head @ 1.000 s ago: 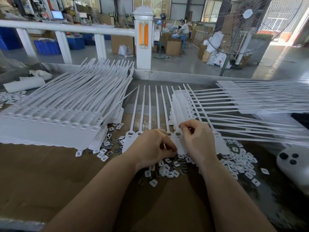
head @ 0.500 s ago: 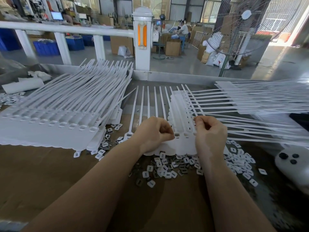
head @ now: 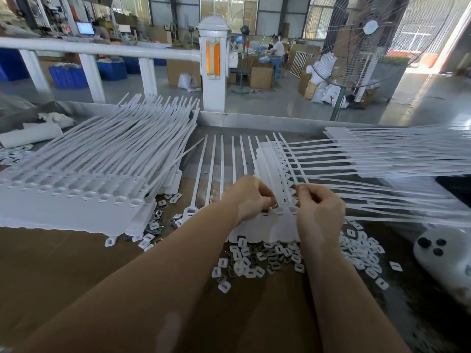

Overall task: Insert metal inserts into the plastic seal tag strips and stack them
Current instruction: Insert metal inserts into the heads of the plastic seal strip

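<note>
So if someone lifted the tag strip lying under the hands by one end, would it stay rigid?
Probably not. The tag strip has long thin tails that splay unevenly, so they would likely droop. The joined head band looks flat and thin, so it may bend. It is probably light.

A white strip [head: 267, 220] of joined seal tags is lying flat right under the fingertips [head: 266, 200], its thin tails fanning away beyond them. A small metal insert [head: 274, 206] — dark, coppery — is sitting pinched at the left fingertips, just above the strip's slots. Loose inserts [head: 254, 261] are lying scattered just nearer than the fingers. Far left of them, a stack [head: 76, 189] of strips is resting — heads near, tails slanting away.
</note>
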The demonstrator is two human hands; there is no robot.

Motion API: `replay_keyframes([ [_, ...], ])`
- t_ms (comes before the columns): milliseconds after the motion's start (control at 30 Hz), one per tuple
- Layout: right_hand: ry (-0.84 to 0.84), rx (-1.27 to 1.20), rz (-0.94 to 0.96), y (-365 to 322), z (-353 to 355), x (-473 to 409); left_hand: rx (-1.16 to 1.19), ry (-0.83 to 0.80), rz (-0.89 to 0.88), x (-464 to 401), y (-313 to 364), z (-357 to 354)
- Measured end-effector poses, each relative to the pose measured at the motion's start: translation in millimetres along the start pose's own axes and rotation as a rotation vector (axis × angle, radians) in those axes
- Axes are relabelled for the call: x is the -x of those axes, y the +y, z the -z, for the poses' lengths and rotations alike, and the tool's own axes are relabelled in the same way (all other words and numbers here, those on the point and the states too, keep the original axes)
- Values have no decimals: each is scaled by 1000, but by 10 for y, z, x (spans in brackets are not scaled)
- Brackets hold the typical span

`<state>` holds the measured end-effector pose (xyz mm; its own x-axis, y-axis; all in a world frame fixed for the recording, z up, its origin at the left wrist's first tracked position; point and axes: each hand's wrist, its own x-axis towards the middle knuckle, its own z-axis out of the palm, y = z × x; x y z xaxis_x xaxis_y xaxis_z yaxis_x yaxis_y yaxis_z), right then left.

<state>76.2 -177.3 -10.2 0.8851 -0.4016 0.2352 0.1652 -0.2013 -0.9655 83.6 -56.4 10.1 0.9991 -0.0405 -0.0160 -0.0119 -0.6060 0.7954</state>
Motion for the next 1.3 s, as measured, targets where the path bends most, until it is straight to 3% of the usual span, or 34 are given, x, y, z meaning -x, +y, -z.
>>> replay_keyframes([
  [633, -18, -12, -8, 30, -22, -4, -74, -57, 46, -85, 46, -101],
  [1167, -10, -3, -43, 33, -19, -14, 82, 46, 43, -5, 14, -22],
  [1300, 0, 10, -40, 34, -21, -15, 26, 40, 11, 103, 9, 32],
])
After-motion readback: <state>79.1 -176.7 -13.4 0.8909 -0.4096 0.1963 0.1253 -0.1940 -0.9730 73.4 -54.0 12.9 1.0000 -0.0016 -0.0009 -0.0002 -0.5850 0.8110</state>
